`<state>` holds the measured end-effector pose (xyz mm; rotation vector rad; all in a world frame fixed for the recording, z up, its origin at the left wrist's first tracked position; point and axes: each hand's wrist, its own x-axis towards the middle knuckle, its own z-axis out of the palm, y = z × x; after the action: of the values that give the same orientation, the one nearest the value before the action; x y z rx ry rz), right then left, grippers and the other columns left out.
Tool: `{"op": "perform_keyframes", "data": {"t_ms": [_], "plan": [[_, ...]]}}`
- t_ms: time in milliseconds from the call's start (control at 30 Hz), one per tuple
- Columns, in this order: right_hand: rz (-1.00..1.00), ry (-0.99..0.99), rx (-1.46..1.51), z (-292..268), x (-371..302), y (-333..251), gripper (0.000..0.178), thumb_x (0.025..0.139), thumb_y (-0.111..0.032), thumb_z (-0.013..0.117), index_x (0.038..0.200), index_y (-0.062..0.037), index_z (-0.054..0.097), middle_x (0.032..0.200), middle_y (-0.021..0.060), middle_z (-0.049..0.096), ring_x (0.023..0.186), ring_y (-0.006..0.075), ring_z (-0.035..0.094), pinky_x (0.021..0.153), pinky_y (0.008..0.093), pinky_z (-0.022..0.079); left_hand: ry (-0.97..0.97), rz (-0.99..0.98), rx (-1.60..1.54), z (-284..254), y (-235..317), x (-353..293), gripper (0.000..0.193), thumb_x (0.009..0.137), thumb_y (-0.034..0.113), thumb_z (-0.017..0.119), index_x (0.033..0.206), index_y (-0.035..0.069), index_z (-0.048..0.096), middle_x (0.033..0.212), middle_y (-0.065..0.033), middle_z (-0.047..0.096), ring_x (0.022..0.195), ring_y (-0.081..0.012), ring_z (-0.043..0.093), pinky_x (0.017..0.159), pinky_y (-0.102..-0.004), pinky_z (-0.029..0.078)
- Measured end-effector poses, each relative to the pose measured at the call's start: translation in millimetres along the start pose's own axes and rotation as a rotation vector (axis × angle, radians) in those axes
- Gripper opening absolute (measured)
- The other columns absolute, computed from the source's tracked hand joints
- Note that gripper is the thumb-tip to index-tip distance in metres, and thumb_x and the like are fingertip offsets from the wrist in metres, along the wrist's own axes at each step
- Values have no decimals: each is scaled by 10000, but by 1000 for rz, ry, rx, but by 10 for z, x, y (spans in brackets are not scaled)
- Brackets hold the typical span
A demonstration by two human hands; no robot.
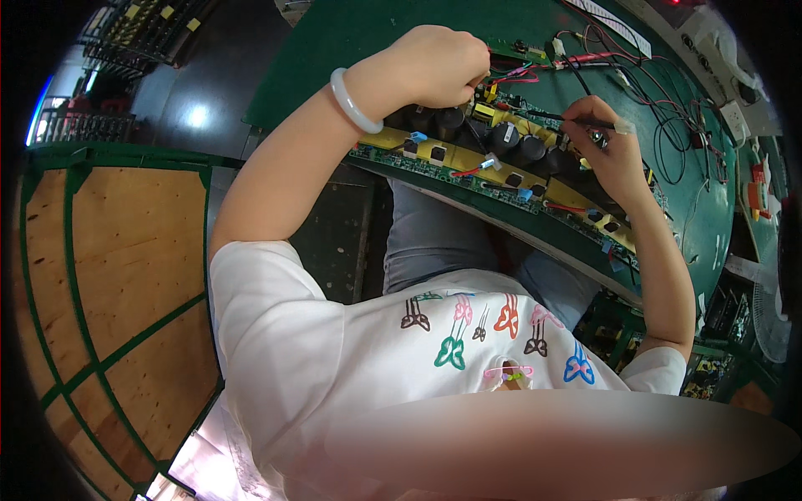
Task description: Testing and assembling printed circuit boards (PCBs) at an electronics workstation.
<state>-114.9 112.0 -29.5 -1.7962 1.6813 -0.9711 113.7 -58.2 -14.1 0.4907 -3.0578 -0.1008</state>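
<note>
While bent over the bench, seen left to right:

Wooden panels: far left, pale board framed by green strips, well apart from both hands.

Dark floor: upper left, glossy, with a bright light spot.

Pale bangle: round the left wrist, just left of the board's near end.

Left hand: curled into a loose fist over the board's upper left part, fingertips pressed down among wires; whether anything is pinched cannot be told, since the knuckles hide it.

Circuit board: long and green with yellow strips, lying slantwise along the near edge of the green bench, between the two hands.

Black capacitors: upright cylinders mid-board, crowding the space between the hands.

Red and black wires: looped across the bench above the board, running right.

Right hand: closed on a thin dark tool, tip pointing left at the board's middle, palm covering the parts beneath.

Standing fan: far right edge, partly cut off.
</note>
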Motion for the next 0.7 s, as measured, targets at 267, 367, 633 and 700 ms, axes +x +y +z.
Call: {"op": "perform_keyframes", "data": {"t_ms": [267, 367, 633, 700], "plan": [[40, -18, -11, 4, -1, 13, 116, 909, 6, 645, 1019, -1, 611, 910, 65, 683, 884, 151, 668, 792, 295, 520, -53, -13, 116, -29, 147, 122, 55, 688, 59, 676, 730, 54, 710, 780, -129, 683, 741, -329, 684, 677, -412, 560], [30, -18, -15, 4, -6, -2, 115, 907, 7, 645, 1017, 1, 611, 906, 66, 682, 879, 150, 666, 791, 293, 518, 17, 43, 162, -2, 197, 151, 59, 673, 46, 669, 717, 48, 708, 762, -152, 689, 735, -342, 689, 673, -426, 562], [16, 11, 21, 5, -9, 3, 120, 913, 6, 645, 1031, 5, 621, 908, 71, 679, 846, 152, 656, 748, 305, 523, -42, 37, 144, 50, 144, 154, 43, 714, 71, 689, 741, 48, 713, 813, -142, 689, 790, -337, 685, 699, -422, 559], [-29, 1, 91, -5, -6, 27, 136, 916, -4, 654, 1051, -3, 634, 895, 71, 674, 816, 148, 644, 711, 305, 518, -29, 49, 162, 12, 165, 117, 46, 741, 98, 702, 752, 54, 713, 862, -120, 689, 821, -325, 682, 716, -413, 557]]}}
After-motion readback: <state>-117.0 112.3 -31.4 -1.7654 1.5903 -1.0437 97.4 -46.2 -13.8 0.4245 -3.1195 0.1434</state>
